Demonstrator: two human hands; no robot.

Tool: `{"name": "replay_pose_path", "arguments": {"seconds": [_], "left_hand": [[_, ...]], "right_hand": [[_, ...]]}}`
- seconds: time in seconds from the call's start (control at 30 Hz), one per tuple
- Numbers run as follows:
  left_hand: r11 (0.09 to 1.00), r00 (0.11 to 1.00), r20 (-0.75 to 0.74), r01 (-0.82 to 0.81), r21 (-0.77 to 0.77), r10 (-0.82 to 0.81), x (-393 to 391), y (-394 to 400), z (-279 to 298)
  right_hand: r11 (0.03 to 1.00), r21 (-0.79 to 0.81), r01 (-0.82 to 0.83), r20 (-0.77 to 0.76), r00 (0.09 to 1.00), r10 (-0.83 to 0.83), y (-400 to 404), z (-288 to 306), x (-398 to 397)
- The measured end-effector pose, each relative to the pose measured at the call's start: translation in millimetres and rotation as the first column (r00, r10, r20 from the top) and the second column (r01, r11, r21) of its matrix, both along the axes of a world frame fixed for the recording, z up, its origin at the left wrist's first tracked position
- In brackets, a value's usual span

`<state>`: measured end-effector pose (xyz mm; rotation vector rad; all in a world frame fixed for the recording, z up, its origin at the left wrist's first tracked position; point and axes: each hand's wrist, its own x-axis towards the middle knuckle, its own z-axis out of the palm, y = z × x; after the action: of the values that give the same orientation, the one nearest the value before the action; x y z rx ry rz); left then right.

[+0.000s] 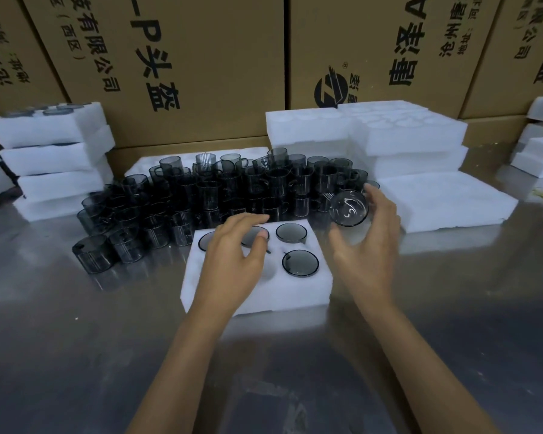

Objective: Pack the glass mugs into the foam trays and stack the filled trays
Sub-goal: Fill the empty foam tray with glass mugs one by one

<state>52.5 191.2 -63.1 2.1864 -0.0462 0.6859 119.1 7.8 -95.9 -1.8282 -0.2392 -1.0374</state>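
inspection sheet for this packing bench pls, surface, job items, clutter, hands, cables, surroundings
surface: shiny metal table, reflective
job's things: foam tray in front, at least four mugs seated; loose glass mugs massed behind it; filled tray stack at left; empty trays stacked at right
clutter: nothing seen
grippers: left hand rests on the tray over a mug; right hand holds a held mug above the table
cables: nothing seen
surroundings: printed cardboard cartons behind
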Motion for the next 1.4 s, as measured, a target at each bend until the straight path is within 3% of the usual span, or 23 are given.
{"name": "replay_pose_path", "arguments": {"seconds": [0.13, 0.33, 0.5, 0.7, 0.93, 1.4], "left_hand": [[0.958, 0.992, 0.034, 0.129, -0.255, -0.124, -3.8, -15.3, 10.3], [0.858, 0.97, 0.122, 0.242, -0.453, -0.21, -6.9, -19.8, 18.9], [0.857, 0.976, 0.09, 0.217, -0.468, -0.198, -8.1, -16.0, 20.1], [0.886, 0.997, 0.061, 0.07, -0.458, -0.047, -8.7, 8.4, 19.9], [0.944, 0.98, -0.145, 0.082, -0.32, -0.135, -9.2, 37.8, 12.8], [0.959, 0.99, -0.137, -0.022, -0.283, -0.018, -4.3, 41.9, 7.2]], "right_hand": [[0.989, -0.137, -0.058, 0.174, 0.981, 0.082, 17.1, 11.1, -14.9], [0.97, -0.195, -0.146, 0.188, 0.965, 0.183, 33.9, 8.8, -28.1], [0.967, -0.182, -0.18, 0.143, 0.968, 0.207, 36.0, 9.4, -29.8], [0.935, -0.179, -0.307, -0.011, 0.951, 0.31, 46.5, 6.2, -39.8], [0.892, -0.185, -0.412, -0.182, 0.906, 0.381, 55.2, -0.1, -51.1], [0.876, -0.219, -0.429, -0.282, 0.888, 0.364, 58.2, 0.4, -55.0]]}}
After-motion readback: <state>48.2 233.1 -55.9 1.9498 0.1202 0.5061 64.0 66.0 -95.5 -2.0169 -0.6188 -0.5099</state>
